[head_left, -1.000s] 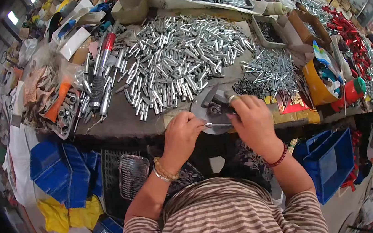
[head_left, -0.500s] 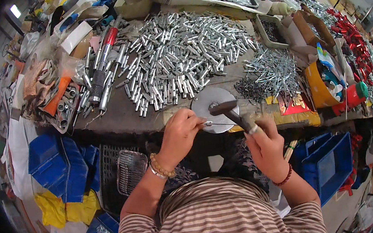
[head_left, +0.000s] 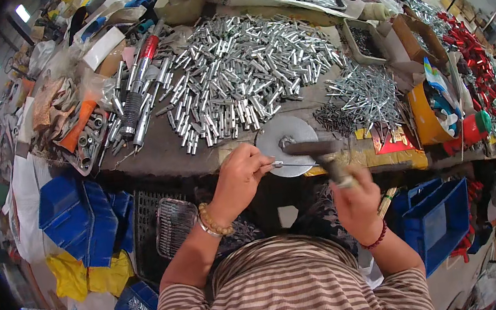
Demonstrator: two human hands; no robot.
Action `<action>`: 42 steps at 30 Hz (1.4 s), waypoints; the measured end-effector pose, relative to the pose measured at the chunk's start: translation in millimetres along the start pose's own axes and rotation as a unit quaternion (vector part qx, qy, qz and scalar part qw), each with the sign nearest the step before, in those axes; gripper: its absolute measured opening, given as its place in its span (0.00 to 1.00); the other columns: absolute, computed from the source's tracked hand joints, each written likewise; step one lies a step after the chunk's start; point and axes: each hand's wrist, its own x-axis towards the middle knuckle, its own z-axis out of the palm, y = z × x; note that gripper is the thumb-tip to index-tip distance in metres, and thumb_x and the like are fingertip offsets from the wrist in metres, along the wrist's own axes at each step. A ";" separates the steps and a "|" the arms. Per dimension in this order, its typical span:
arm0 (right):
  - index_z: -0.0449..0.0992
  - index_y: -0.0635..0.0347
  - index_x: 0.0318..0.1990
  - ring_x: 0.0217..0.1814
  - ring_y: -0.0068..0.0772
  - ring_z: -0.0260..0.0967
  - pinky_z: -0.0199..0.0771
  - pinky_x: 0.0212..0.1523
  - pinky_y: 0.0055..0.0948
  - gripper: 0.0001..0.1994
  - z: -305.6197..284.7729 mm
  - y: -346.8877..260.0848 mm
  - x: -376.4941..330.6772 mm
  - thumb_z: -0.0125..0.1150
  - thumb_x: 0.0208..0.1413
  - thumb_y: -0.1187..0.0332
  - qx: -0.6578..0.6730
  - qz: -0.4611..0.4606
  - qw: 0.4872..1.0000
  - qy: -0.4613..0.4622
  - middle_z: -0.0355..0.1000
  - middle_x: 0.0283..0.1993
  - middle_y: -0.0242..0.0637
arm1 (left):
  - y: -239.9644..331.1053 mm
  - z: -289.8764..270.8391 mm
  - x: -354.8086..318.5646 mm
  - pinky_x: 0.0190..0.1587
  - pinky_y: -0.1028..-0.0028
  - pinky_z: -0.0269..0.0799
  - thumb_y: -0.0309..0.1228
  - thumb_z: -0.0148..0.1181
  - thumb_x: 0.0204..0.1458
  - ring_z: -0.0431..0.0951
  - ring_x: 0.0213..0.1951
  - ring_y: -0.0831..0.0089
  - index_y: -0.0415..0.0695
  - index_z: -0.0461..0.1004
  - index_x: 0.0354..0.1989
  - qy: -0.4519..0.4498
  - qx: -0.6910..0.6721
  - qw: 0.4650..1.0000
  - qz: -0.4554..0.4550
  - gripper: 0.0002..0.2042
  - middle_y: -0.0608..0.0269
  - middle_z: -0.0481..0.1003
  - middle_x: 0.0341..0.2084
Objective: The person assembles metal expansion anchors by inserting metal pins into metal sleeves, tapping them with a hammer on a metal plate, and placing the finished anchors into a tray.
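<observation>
Your left hand (head_left: 239, 172) pinches slim metal piece (head_left: 278, 164) by left end; thin shank (head_left: 301, 164) crosses front of round plate (head_left: 285, 129) at counter (head_left: 160, 160) edge. Contact with plate: cannot tell. Your right hand (head_left: 357, 202) grips hammer (head_left: 314, 148) by handle; head blurred, near shank. Risks: off-line swing could bend shank or hit left hand; slack pinch could let piece roll; loose grip could twist hammer.

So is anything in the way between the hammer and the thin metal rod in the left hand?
Nothing visible lies between the hammer in the right hand and the rod; the hammer's height over the round plate is unclear.
</observation>
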 end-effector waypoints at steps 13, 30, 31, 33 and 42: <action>0.79 0.60 0.48 0.34 0.55 0.74 0.75 0.34 0.48 0.11 12.8 23.3 39.6 0.65 0.57 0.76 0.006 0.109 0.984 -0.144 0.72 0.39 0.44 | -1.4 -0.7 -0.3 0.42 0.60 0.74 0.25 0.70 0.53 0.78 0.38 0.57 0.41 0.83 0.37 -0.004 0.000 1.000 0.003 0.05 0.58 0.74 0.33; 0.74 0.62 0.42 0.31 0.50 0.76 0.74 0.32 0.43 0.11 32.5 -28.0 8.1 0.69 0.56 0.70 0.038 0.206 0.943 -0.258 0.76 0.30 0.44 | 17.5 24.5 -41.3 0.43 0.68 0.77 0.23 0.63 0.62 0.81 0.39 0.63 0.44 0.79 0.60 0.148 -0.038 0.986 -0.073 0.18 0.57 0.81 0.39; 0.75 0.64 0.45 0.29 0.49 0.75 0.73 0.31 0.40 0.12 32.7 -29.6 6.9 0.69 0.57 0.70 0.118 0.284 0.909 -0.281 0.76 0.29 0.45 | 22.9 27.2 -44.4 0.41 0.72 0.78 0.24 0.60 0.65 0.80 0.38 0.70 0.42 0.74 0.64 0.127 -0.150 0.965 -0.174 0.19 0.58 0.81 0.39; 0.74 0.66 0.46 0.27 0.43 0.73 0.72 0.31 0.38 0.13 38.2 -29.1 0.6 0.69 0.58 0.70 0.186 0.321 0.889 -0.268 0.75 0.27 0.45 | 26.4 31.9 -45.9 0.39 0.75 0.78 0.24 0.56 0.69 0.79 0.37 0.77 0.40 0.69 0.68 0.104 -0.257 0.921 -0.272 0.20 0.59 0.81 0.40; 0.72 0.68 0.46 0.30 0.24 0.70 0.71 0.33 0.30 0.12 53.6 -42.3 -0.9 0.68 0.61 0.73 0.256 0.353 0.853 -0.288 0.76 0.29 0.42 | 21.9 25.3 -54.9 0.42 0.78 0.74 0.24 0.62 0.65 0.79 0.40 0.80 0.41 0.57 0.74 0.091 -0.435 0.844 -0.299 0.30 0.63 0.81 0.38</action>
